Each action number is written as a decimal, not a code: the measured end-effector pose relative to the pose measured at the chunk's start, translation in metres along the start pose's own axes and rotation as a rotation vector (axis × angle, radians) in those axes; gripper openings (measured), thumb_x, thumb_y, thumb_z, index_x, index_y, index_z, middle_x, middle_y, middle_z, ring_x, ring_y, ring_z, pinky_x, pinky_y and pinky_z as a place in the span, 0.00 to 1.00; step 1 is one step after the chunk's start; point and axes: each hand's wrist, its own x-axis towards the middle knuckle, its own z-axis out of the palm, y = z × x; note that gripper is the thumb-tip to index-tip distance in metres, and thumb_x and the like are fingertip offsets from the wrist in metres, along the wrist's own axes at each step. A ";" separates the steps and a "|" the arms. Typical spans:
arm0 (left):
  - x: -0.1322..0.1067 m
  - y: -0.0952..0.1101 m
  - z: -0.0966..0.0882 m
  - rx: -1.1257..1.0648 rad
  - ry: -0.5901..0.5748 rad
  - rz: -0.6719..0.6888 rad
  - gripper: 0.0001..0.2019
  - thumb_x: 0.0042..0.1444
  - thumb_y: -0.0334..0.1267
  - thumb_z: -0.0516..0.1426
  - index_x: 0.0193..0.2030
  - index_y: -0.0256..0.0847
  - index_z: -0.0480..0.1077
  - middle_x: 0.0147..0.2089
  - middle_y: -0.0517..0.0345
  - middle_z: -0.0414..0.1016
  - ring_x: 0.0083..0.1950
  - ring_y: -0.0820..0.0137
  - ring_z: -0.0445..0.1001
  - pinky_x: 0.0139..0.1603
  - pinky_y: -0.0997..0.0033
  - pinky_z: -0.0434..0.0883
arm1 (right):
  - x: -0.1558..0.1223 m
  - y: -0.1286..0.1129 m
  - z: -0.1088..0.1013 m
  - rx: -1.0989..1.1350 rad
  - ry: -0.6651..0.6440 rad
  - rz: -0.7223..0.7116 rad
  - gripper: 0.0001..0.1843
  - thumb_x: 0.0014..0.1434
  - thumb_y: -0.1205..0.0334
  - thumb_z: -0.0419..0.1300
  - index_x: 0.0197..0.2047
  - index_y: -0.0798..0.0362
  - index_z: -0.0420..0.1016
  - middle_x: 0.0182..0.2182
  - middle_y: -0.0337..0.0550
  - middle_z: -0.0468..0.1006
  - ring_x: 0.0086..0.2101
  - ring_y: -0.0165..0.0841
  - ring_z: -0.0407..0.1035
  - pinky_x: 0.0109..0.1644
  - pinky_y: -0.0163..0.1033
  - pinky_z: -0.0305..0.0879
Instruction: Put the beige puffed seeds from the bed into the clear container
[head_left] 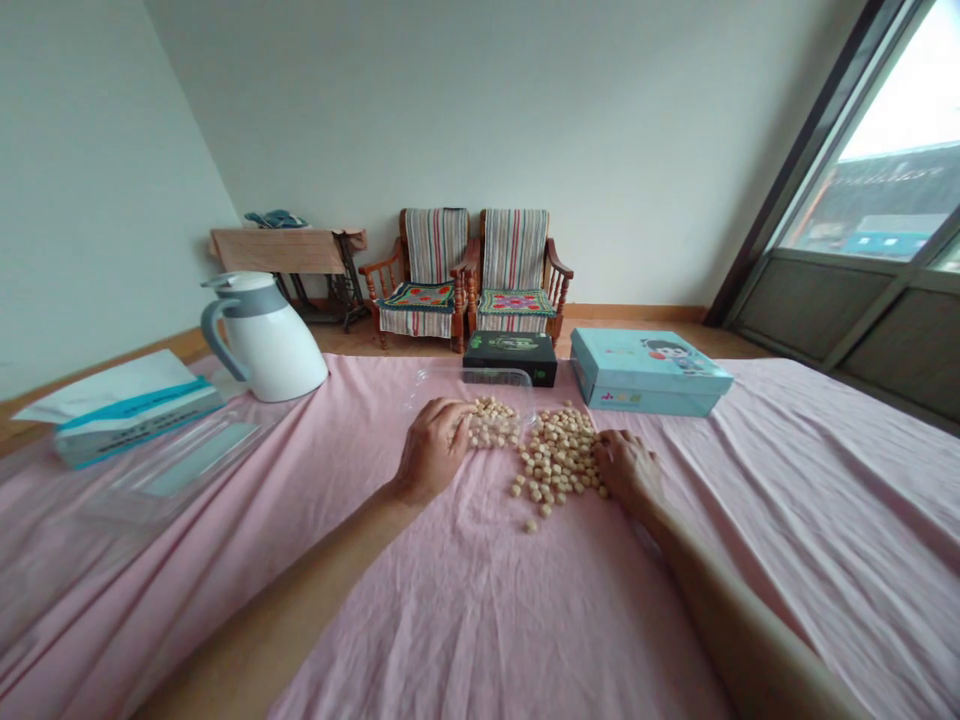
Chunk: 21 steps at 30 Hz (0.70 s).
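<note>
Though blurred, the blue box lettering [628, 397] seems illegible.

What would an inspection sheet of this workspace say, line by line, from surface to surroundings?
Surface: wrinkled pink cloth.
Job's things: pale kernels heaped on the cloth; more at a clear plastic tub.
Clutter: white jug, black box, light-blue box, papers.
Hands: left hand on kernels at the tub; right hand at the heap's edge.
Cables: nothing seen.
Surroundings: two wooden armchairs, window.
</note>
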 end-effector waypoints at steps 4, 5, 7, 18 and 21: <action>-0.031 -0.005 -0.009 -0.011 -0.066 -0.019 0.09 0.57 0.27 0.50 0.39 0.38 0.70 0.40 0.54 0.73 0.45 0.68 0.70 0.49 0.67 0.67 | -0.001 -0.001 -0.001 0.019 0.024 0.007 0.17 0.62 0.59 0.45 0.48 0.53 0.70 0.47 0.51 0.73 0.48 0.42 0.64 0.46 0.45 0.56; -0.039 -0.007 -0.011 -0.013 -0.095 -0.038 0.09 0.57 0.27 0.50 0.39 0.38 0.69 0.39 0.54 0.72 0.45 0.68 0.70 0.48 0.67 0.67 | -0.002 -0.001 -0.001 0.038 0.027 0.011 0.17 0.62 0.60 0.45 0.48 0.54 0.70 0.47 0.51 0.73 0.48 0.42 0.64 0.47 0.46 0.56; -0.053 -0.009 -0.013 -0.015 -0.176 -0.088 0.08 0.57 0.27 0.50 0.38 0.39 0.69 0.37 0.55 0.72 0.42 0.69 0.70 0.44 0.69 0.68 | -0.002 -0.001 0.001 0.101 0.029 -0.004 0.18 0.62 0.61 0.45 0.48 0.53 0.70 0.47 0.52 0.73 0.48 0.43 0.64 0.48 0.47 0.55; -0.075 -0.026 -0.006 -0.089 -0.370 -0.194 0.10 0.54 0.26 0.51 0.37 0.40 0.71 0.36 0.56 0.71 0.39 0.69 0.70 0.41 0.71 0.67 | 0.009 0.000 -0.011 0.403 0.141 -0.164 0.21 0.60 0.68 0.41 0.48 0.57 0.71 0.47 0.50 0.75 0.46 0.35 0.69 0.47 0.39 0.64; -0.075 -0.027 -0.007 -0.114 -0.382 -0.195 0.10 0.54 0.27 0.51 0.37 0.40 0.71 0.36 0.56 0.71 0.38 0.70 0.70 0.40 0.71 0.67 | 0.005 0.013 -0.030 0.426 0.177 -0.170 0.18 0.60 0.66 0.44 0.47 0.57 0.71 0.45 0.51 0.76 0.42 0.35 0.71 0.43 0.37 0.66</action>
